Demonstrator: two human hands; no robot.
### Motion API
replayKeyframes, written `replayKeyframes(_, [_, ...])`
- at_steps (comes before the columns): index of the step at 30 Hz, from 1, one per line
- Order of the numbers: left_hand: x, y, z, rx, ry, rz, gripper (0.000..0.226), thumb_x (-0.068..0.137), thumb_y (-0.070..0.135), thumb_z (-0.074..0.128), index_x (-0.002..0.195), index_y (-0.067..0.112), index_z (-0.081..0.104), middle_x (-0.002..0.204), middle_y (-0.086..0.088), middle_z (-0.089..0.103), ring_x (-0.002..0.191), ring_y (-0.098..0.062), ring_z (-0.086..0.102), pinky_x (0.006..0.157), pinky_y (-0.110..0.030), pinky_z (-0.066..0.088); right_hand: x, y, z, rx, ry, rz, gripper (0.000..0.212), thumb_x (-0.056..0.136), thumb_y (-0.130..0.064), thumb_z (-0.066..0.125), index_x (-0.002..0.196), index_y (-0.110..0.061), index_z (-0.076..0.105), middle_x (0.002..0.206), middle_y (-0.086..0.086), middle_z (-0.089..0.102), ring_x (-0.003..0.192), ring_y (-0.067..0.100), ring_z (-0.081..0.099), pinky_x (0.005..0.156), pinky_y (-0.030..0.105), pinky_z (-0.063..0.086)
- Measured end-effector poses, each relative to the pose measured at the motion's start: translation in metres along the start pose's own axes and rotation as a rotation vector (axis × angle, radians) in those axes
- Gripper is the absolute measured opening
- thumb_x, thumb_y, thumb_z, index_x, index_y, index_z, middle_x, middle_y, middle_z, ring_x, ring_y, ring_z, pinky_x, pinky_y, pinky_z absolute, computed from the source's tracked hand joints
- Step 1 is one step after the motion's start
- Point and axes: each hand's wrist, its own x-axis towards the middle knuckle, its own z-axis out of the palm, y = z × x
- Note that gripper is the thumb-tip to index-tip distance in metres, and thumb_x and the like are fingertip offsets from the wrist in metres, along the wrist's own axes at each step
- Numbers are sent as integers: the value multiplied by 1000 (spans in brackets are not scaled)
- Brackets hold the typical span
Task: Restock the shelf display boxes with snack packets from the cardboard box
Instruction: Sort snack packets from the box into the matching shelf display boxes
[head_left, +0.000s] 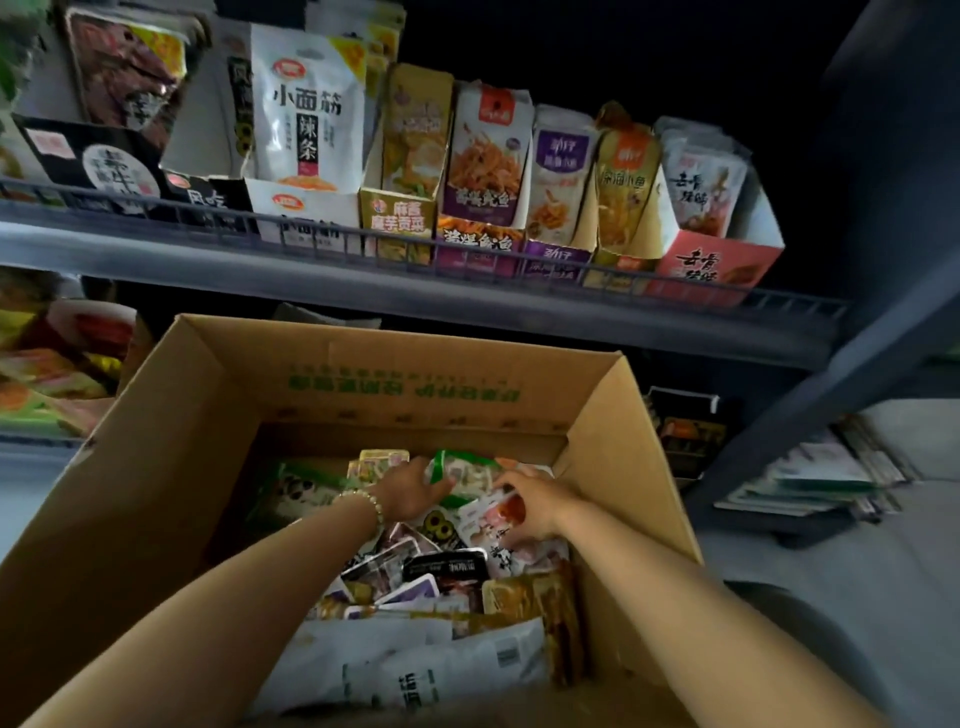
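Observation:
An open cardboard box (171, 415) stands in front of me, filled with several mixed snack packets (415, 569). Both hands reach deep into its far end. My left hand (410, 491), with a bead bracelet on the wrist, grips a green-and-white packet (465, 470). My right hand (535, 504) has its fingers curled on a white-and-red packet (493, 512) lying among the others. Above, a row of shelf display boxes (719, 260) holds upright packets behind a wire rail.
The dark metal shelf (363, 291) runs across above the box, with a slanted upright (852, 374) at right. More snacks (47, 364) sit on a lower shelf at left. A stack of flat packets (810, 483) lies at lower right. Large white bags (415, 670) fill the box's near end.

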Motion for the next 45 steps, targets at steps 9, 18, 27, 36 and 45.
replayKeyframes(9, [21,-2,7,-356,163,-60,43,95,40,55,121,6,56,127,-14,58,107,-24,55,88,-29,44,15,3,-6,80,31,35,44,76,-48,74,109,-24,57,129,4,46,129,27,32,103,36,27])
replayKeyframes(18, [-53,22,-37,-450,-115,141,51,89,43,61,129,12,53,109,9,67,94,-6,67,78,-18,54,-11,-38,-56,607,307,-196,21,74,-27,81,77,-27,60,93,2,67,90,19,62,81,36,50])
replayKeyframes(27, [-119,57,-79,-606,108,284,19,89,21,65,107,15,65,92,-1,76,79,-16,73,65,-25,58,-66,-68,-86,1496,404,-225,40,74,-34,74,109,-16,67,99,7,74,92,24,72,83,40,56])
replayKeyframes(36, [-124,45,-83,-903,608,234,25,100,26,44,104,9,62,78,-1,76,65,-15,71,61,-27,55,-77,-73,-90,1662,436,-212,33,83,-32,67,113,-18,65,99,9,74,91,28,71,84,46,56])
replayKeyframes(45, [-137,58,-58,-808,299,334,38,78,14,75,111,19,57,99,4,75,89,-13,72,73,-22,56,-70,-100,-71,1638,594,-145,36,90,-36,60,123,-22,56,109,2,69,92,15,70,65,24,58])
